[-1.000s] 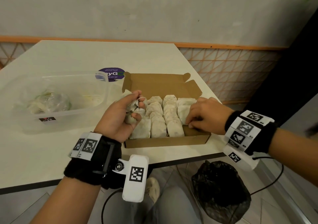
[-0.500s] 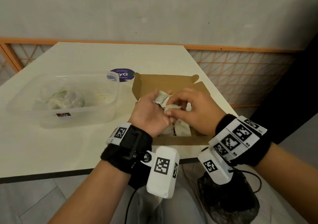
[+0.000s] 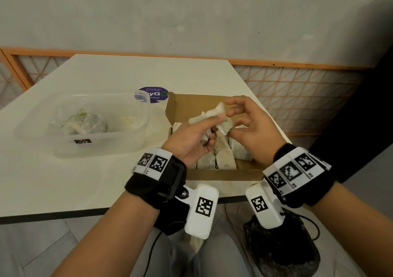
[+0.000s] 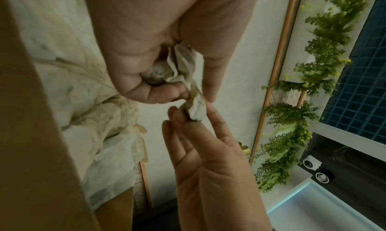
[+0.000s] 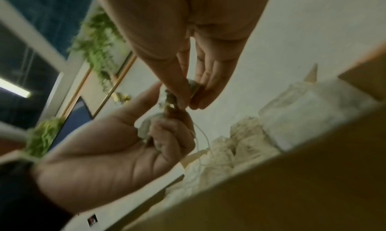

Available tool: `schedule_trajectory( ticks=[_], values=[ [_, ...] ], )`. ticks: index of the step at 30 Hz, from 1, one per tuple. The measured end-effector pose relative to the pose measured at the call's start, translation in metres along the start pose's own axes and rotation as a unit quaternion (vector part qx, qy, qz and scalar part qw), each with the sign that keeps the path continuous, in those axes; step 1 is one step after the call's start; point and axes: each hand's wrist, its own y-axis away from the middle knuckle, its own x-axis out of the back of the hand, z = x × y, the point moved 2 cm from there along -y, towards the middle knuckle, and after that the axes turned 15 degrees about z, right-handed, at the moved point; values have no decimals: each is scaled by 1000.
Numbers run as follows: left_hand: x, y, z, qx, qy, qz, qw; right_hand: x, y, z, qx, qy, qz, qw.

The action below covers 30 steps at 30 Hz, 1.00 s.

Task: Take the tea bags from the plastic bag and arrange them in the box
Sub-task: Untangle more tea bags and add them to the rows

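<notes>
An open cardboard box lies at the table's front right with rows of pale tea bags in it. Above the box my left hand grips a bunch of tea bags in its curled fingers. My right hand pinches one tea bag of that bunch between thumb and fingertips. In the left wrist view the left hand clutches the crumpled tea bags and the right hand pinches one tea bag's end. The plastic bag lies crumpled inside a clear tub on the left.
A round purple sticker lies on the table behind the tub. The white table's front edge runs just below my wrists. A black bag sits on the floor under the right arm. An orange lattice railing stands behind.
My right hand left the tea bags in the box and rose to meet the left hand. It now pinches a tea bag from the bunch, and both hands are higher above the box.
</notes>
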Motion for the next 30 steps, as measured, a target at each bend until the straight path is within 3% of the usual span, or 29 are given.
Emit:
schedule_trajectory(
  ticks=[2, 8, 13, 20, 23, 30],
  values=[
    [-1, -1, 3, -14, -19, 22, 999, -2, 3, 1, 3, 7, -13, 1000],
    [3, -5, 11, -104, -128, 43, 985, 1, -8, 6, -85, 7, -13, 996],
    [7, -3, 13, -111, -216, 27, 970, 15, -18, 7, -81, 42, -39, 995],
    [19, -5, 7, -73, -140, 51, 986, 53, -16, 16, -106, 210, -130, 963],
    [23, -8, 5, -63, -136, 55, 987, 54, -14, 24, -117, 233, -161, 952],
    [25, -8, 4, -49, -115, 52, 991, 46, -29, 55, -85, 284, -71, 952]
  ],
)
